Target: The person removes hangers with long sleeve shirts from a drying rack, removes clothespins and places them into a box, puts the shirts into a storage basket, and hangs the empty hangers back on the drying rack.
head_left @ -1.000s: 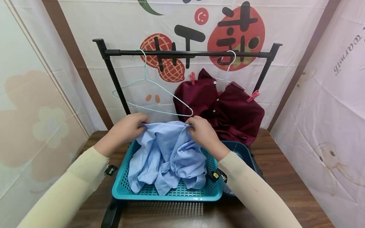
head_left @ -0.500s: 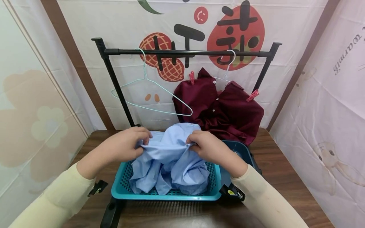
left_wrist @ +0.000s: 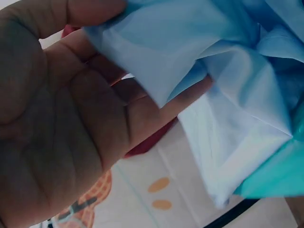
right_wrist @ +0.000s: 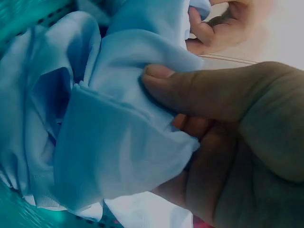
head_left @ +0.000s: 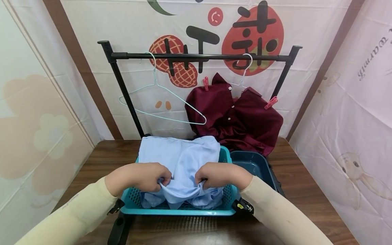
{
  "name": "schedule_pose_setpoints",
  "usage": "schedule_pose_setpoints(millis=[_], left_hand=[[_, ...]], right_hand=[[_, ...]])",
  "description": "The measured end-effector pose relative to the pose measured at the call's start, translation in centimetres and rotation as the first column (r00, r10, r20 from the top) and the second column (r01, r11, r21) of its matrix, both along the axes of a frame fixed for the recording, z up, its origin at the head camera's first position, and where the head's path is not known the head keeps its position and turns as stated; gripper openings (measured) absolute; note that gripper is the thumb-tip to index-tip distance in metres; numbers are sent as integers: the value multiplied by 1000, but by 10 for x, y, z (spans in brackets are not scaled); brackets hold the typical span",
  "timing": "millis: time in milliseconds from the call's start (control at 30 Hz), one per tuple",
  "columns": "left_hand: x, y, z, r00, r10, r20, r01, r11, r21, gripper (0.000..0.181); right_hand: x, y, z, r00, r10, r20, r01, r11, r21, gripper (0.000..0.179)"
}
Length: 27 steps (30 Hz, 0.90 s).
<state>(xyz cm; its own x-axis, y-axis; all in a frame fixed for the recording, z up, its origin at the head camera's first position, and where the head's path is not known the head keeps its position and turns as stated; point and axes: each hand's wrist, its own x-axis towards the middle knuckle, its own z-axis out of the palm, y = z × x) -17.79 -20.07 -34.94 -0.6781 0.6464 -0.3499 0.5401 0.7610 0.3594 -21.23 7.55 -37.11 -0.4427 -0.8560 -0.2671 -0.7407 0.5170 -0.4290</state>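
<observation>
A light blue shirt (head_left: 180, 153) lies bunched in a teal perforated basket (head_left: 183, 212), with part of it spread over the basket's far rim. My left hand (head_left: 148, 177) pinches a fold of it near the basket's front. A short way to the right, my right hand (head_left: 218, 174) pinches the same fold, which sags between the two. In the left wrist view, a pointed corner of the shirt (left_wrist: 161, 52) sits between thumb and fingers. The right wrist view shows the thumb pressing the shirt (right_wrist: 118, 147) against curled fingers. The shirt's lower folds are partly hidden.
Behind the basket stands a black rack (head_left: 202, 56). A bare mint hanger (head_left: 162, 102) and a maroon shirt (head_left: 235, 115) with red clothespins (head_left: 271, 102) hang from it. A dark blue tray (head_left: 254, 163) sits at the basket's right on the wooden table (head_left: 301, 183).
Both hands have come down and toward me from the basket's far side, still pinching the shirt. Its far part now lies spread over the back rim.
</observation>
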Motion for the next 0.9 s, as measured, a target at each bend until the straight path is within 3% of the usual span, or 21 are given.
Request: schedule_pose_setpoints(millis=[167,300,500,633,733,767,833,900], left_hand=[[-13,13,-12,998,6,70,3,992,-129,26],[-25,22,-21,995,-7,101,26,982,-187,25],[-30,32,-35,982,3,190,41,974,-223,20],[-29,33,-33,968,3,250,53,975,-216,11],[-33,28,-24,982,-4,188,35,986,-164,5],[-35,25,-20,990,-4,138,23,990,-139,4],[-41,18,-14,1000,14,-2,-14,996,-91,5],[-46,11,-9,986,63,-155,-72,996,-55,13]], right_hand=[[-7,-16,-11,998,66,-16,-64,990,124,34],[-12,-29,-20,997,60,-41,-50,975,217,49],[-16,-38,-31,998,16,-53,3,935,355,35],[-18,-37,-26,1000,25,11,-28,935,354,24],[-22,-31,-14,999,14,44,-25,968,249,3],[-24,-28,-9,1000,8,25,-13,982,188,9],[-28,-24,-1,997,-22,-76,25,999,45,20],[-32,-20,6,965,-112,-235,94,992,-84,25]])
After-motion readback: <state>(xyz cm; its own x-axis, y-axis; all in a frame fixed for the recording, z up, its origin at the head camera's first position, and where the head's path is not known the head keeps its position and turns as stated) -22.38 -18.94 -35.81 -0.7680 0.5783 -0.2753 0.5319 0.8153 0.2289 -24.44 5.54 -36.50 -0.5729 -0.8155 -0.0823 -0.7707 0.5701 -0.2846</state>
